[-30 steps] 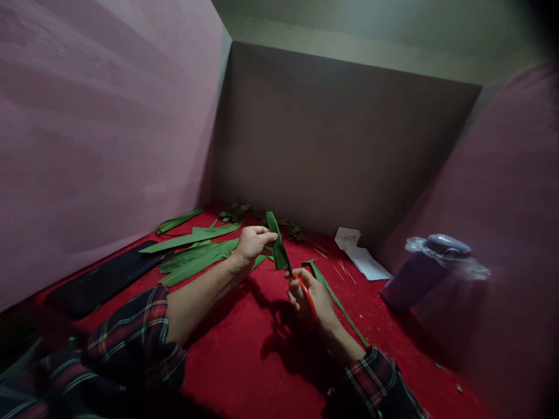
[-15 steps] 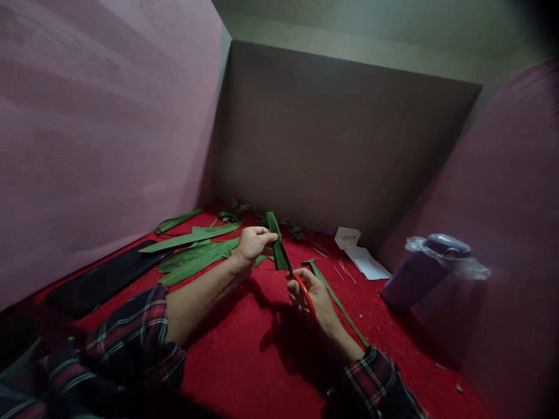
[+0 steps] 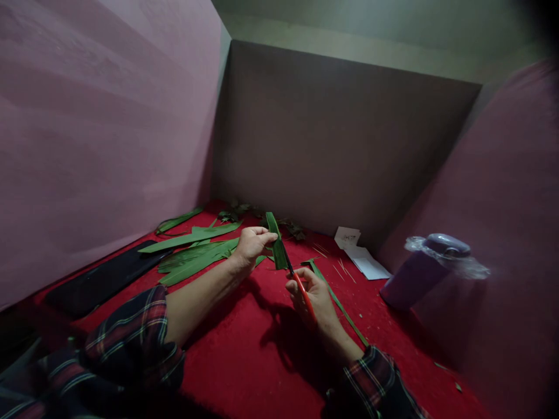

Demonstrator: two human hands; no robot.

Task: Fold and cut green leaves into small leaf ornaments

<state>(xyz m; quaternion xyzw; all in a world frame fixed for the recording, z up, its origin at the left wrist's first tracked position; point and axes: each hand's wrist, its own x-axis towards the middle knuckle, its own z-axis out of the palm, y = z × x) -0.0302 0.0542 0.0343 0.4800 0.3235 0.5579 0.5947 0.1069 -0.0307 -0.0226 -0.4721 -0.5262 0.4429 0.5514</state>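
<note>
My left hand (image 3: 254, 245) pinches a broad green leaf (image 3: 279, 254), folded over at the top and raised above the red cloth. In my right hand (image 3: 315, 298) is a pair of scissors (image 3: 304, 295) with orange-red handles; my fingers are closed around them. Their dark blades point up and away along the right edge of the leaf. Whether the blades are parted cannot be made out. To the right of my right hand, a narrow leaf strip (image 3: 338, 302) lies on the cloth.
Several long leaves (image 3: 198, 262) lie to the left, near a dark flat object (image 3: 102, 279). Darker sprigs (image 3: 236, 212) sit along the back wall. Thin sticks (image 3: 344, 270) and white papers (image 3: 367, 263) are at right, beside a purple container (image 3: 414, 279) with clear plastic around its top.
Almost nothing differs. The scissor handles in my right hand look slightly closer together, and the leaf in my left hand has barely shifted.
</note>
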